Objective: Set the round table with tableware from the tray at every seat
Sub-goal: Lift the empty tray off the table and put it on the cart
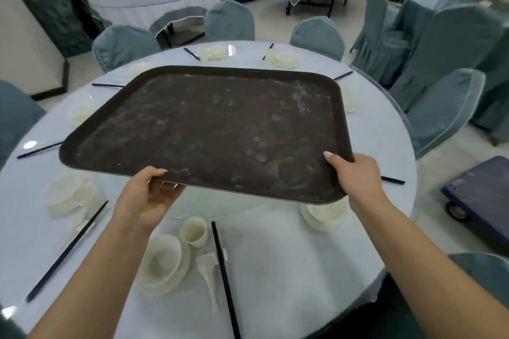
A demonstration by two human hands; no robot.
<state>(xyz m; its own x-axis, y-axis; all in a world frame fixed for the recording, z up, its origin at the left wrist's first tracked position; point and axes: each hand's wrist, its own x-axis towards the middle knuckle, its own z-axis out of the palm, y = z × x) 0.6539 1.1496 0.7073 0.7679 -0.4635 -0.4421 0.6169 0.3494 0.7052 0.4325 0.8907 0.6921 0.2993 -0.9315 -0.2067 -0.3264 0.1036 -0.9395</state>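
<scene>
A large dark brown tray (pixel 209 129) with nothing on it hangs tilted above the round table (pixel 289 256). My left hand (pixel 148 195) grips its near edge on the left, thumb on top and fingers underneath. My right hand (pixel 355 176) grips the near right corner the same way. Cream place settings ring the table. The nearest has a bowl on a plate (pixel 162 264), a cup (pixel 194 231), a spoon (pixel 209 275) and dark chopsticks (pixel 224 278). Other settings lie at the left (pixel 71 195), the right (pixel 325 212) and the far side (pixel 283 59).
Blue-grey covered chairs (pixel 443 110) surround the table. More clothed round tables (pixel 154 0) stand behind. A blue wheeled cart (pixel 479 190) sits on the floor at the right.
</scene>
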